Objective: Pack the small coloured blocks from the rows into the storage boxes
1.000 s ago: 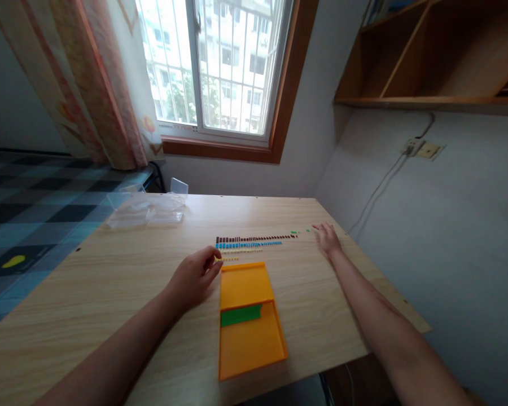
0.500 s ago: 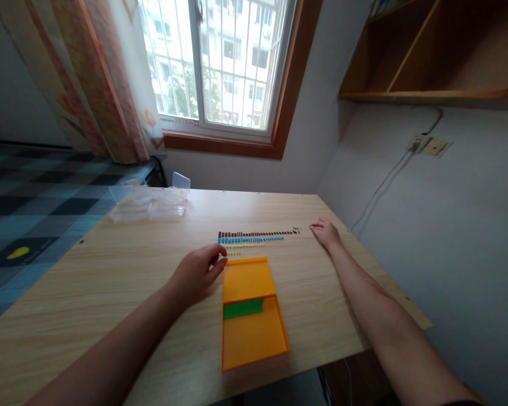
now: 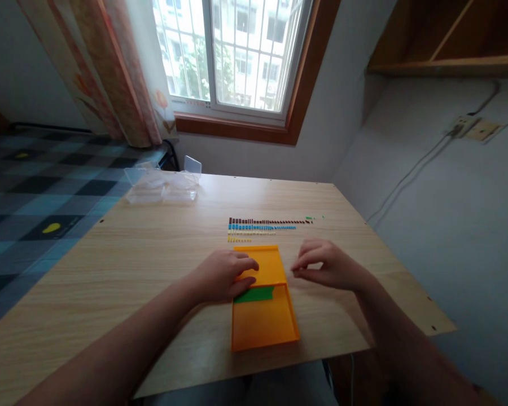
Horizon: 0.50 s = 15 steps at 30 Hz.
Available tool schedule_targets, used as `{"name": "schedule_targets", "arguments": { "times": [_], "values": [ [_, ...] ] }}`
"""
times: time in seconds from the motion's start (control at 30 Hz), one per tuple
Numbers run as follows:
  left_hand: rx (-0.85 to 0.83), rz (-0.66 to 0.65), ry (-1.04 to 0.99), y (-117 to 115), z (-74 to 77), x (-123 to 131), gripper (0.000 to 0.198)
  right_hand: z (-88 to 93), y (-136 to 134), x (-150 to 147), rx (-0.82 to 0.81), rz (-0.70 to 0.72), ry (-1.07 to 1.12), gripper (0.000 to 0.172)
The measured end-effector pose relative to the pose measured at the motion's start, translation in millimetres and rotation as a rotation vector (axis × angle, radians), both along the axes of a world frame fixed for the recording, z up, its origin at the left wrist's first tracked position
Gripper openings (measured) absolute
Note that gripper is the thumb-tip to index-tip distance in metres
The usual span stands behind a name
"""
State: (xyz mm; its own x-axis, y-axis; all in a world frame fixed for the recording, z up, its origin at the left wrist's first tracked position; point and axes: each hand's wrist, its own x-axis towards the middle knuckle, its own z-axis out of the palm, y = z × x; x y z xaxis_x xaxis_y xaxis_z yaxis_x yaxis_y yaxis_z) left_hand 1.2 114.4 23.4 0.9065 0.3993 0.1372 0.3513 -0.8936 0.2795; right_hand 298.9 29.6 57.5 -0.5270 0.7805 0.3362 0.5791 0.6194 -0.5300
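Observation:
An orange tray-like box (image 3: 265, 327) lies on the wooden table (image 3: 110, 270) near its front edge, its sliding lid (image 3: 268, 264) covering the far half. A green piece (image 3: 256, 294) shows in the uncovered part, just at the lid's edge. My left hand (image 3: 224, 276) lies on the lid's left side, fingers stretched flat over it and thumb by the green piece. My right hand (image 3: 328, 265) hovers just right of the box, fingers curled toward the thumb; what they hold, if anything, is hidden. Beyond the box lie rows of tiny brown, blue and yellow pieces (image 3: 262, 225).
A couple of tiny green bits (image 3: 309, 217) lie at the right end of the rows. Clear plastic containers (image 3: 163, 189) sit at the table's far left corner. The wall runs along the table's right side, a window behind, a checked bed to the left.
My right hand has come back from the green bits at the far right to beside the box. My left hand slid from the box's far left corner onto the lid. The view tilted down.

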Motion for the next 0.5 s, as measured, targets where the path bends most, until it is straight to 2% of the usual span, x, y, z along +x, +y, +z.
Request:
{"name": "schedule_targets", "arguments": {
  "times": [0.07,0.17,0.3,0.5],
  "values": [
    [0.002,0.003,0.025,-0.5,0.4,-0.2,0.023,-3.4,-13.5,-25.8,-0.039,0.065,-0.104,0.013],
    [0.001,-0.003,0.027,-1.2,0.8,-0.7,0.025,-16.9,-26.9,-46.7,-0.065,0.062,-0.208,0.012],
    [-0.010,-0.018,0.024,-1.1,0.5,-0.9,0.025,-30.7,-39.0,-55.0,-0.072,0.018,-0.261,0.011],
    [-0.014,-0.027,0.030,-0.1,1.3,-0.8,0.022,-34.4,-48.2,-62.5,-0.038,-0.063,-0.352,0.012]
  ]
}}
